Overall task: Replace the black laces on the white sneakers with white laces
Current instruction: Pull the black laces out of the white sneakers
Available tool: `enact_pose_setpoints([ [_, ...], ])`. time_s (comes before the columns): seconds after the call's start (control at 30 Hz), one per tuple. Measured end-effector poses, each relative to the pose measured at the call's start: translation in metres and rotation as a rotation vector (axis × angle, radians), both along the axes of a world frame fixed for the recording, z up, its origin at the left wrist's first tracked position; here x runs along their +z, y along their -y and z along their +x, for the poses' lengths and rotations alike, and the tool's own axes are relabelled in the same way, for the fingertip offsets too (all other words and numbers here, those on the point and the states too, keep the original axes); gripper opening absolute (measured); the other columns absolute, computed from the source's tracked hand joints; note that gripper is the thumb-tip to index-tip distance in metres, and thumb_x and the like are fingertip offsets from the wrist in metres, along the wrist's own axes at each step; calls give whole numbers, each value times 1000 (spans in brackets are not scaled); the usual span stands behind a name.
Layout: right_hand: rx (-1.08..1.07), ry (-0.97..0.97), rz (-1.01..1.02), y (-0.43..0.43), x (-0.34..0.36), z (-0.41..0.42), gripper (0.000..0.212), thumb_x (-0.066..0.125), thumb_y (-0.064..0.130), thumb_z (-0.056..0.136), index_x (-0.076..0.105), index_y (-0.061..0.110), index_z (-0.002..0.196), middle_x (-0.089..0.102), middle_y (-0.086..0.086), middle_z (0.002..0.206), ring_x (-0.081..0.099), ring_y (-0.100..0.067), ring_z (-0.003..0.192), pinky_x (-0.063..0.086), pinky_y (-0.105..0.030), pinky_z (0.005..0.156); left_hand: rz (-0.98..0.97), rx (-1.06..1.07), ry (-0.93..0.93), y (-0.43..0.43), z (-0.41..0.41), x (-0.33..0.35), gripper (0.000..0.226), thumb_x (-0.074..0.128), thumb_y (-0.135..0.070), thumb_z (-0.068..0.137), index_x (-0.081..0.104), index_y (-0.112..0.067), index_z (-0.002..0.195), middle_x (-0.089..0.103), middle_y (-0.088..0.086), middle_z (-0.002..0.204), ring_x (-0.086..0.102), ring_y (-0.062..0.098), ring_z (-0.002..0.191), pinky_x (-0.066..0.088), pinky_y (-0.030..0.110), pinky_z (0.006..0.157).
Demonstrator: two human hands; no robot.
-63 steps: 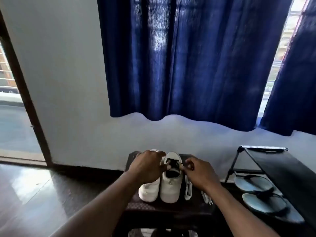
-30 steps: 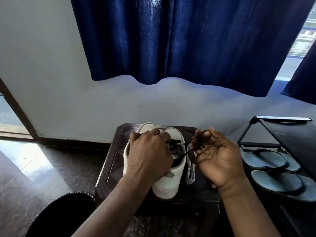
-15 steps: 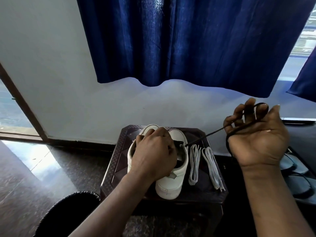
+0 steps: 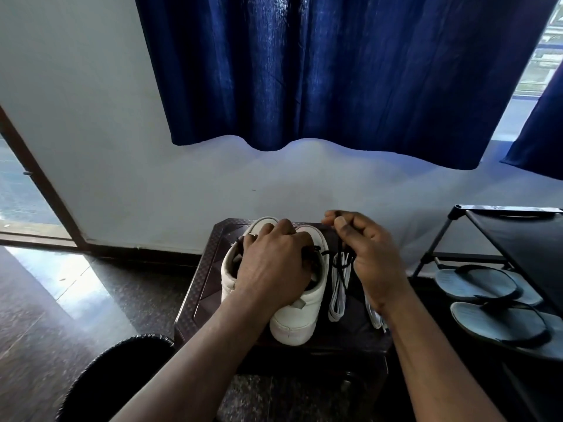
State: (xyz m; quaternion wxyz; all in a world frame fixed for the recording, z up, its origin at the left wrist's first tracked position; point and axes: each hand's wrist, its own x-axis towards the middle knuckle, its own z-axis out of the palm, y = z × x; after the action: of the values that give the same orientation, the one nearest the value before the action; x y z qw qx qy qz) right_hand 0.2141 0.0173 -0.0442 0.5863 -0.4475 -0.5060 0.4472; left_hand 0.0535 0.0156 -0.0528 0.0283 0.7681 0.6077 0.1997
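Two white sneakers stand side by side, heels towards me, on a dark stool (image 4: 198, 287). My left hand (image 4: 274, 269) presses down over the top of both, gripping the right sneaker (image 4: 297, 318); the left sneaker (image 4: 228, 269) shows only at its side. A black lace (image 4: 338, 263) runs from the right sneaker's eyelets into my right hand (image 4: 368, 257), which pinches it just right of the shoe. Folded white laces (image 4: 336, 296) lie on the stool under my right hand; a second bundle (image 4: 376, 318) is partly hidden by my wrist.
A black shoe rack (image 4: 511, 239) stands to the right with grey flip-flops (image 4: 487, 300) on its lower shelf. A round black bin (image 4: 115, 379) sits at the lower left. The wall with blue curtains (image 4: 335, 71) rises right behind the stool. A doorway opens at the left.
My right hand, raised high to the right with the black lace pulled taut, has come back down beside the right sneaker, and the lace hangs slack. My left hand stays on the shoes.
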Motion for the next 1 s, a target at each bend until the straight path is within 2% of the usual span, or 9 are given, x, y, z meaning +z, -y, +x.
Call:
enact_pose_setpoints([
  [0.17, -122, 273, 21, 0, -13, -1, 15, 69, 14, 98, 74, 20, 111, 75, 6, 109, 70, 0, 97, 57, -20, 86, 38, -23, 61, 1, 0, -2, 26, 58, -34, 91, 65, -38, 116, 55, -12, 117, 52, 20, 114, 44, 45, 92],
  [0.23, -300, 475, 51, 0, -17, -2, 27, 75, 23, 93, 67, 25, 118, 66, 11, 117, 62, 12, 98, 49, -5, 81, 58, -25, 110, -1, -1, -3, 22, 62, -32, 87, 66, -36, 108, 58, -14, 112, 58, 20, 107, 43, 41, 83],
  [0.3, -384, 560, 107, 3, -22, -5, 39, 79, 28, 88, 61, 27, 122, 57, 9, 122, 60, 2, 108, 41, 0, 80, 66, -18, 160, -3, -3, -2, 19, 63, -30, 85, 67, -34, 102, 61, -13, 106, 62, 20, 99, 45, 37, 78],
  [0.4, -345, 667, 230, 8, -34, -11, 52, 79, 32, 80, 56, 26, 127, 48, 10, 123, 55, -19, 117, 49, -25, 96, 62, -6, 224, -4, -5, 0, 17, 62, -27, 84, 71, -32, 98, 64, -12, 98, 62, 17, 92, 50, 35, 75],
  [0.57, -402, 736, 250, 13, -48, -24, 36, 77, 26, 82, 58, 21, 112, 55, 2, 107, 57, -17, 93, 51, -38, 82, 7, 74, 381, -5, -6, 2, 5, 69, -28, 84, 69, -33, 83, 63, -14, 80, 62, 10, 80, 42, 29, 67],
  [0.67, -350, 769, 197, 14, -51, -29, 25, 70, 30, 87, 60, 19, 106, 61, 0, 105, 62, -22, 85, 44, -33, 69, -55, 79, 520, -7, -8, 2, 10, 72, -25, 84, 68, -33, 79, 69, -14, 78, 64, 5, 74, 50, 27, 66],
  [0.83, -374, 807, 136, 15, -46, -27, 20, 71, 34, 86, 56, 23, 92, 60, 2, 95, 54, -19, 75, 35, -31, 65, -260, 54, 990, -10, -19, 4, 10, 69, -16, 76, 72, -25, 76, 76, -5, 76, 71, 15, 76, 58, 47, 85],
  [0.9, -383, 814, 124, 15, -45, -28, 20, 72, 33, 83, 56, 24, 90, 60, 3, 93, 55, -19, 75, 35, -31, 65, -276, 38, 959, -11, -22, 3, 12, 64, -23, 72, 69, -31, 80, 75, -7, 78, 70, 14, 79, 57, 50, 88],
  [1.0, -389, 824, 130, 13, -45, -28, 19, 73, 30, 83, 57, 22, 89, 61, 3, 92, 57, -21, 76, 35, -32, 64, -172, -19, 590, -12, -21, 0, 18, 70, -29, 85, 61, -34, 100, 71, -8, 90, 63, 14, 94, 52, 40, 83],
])
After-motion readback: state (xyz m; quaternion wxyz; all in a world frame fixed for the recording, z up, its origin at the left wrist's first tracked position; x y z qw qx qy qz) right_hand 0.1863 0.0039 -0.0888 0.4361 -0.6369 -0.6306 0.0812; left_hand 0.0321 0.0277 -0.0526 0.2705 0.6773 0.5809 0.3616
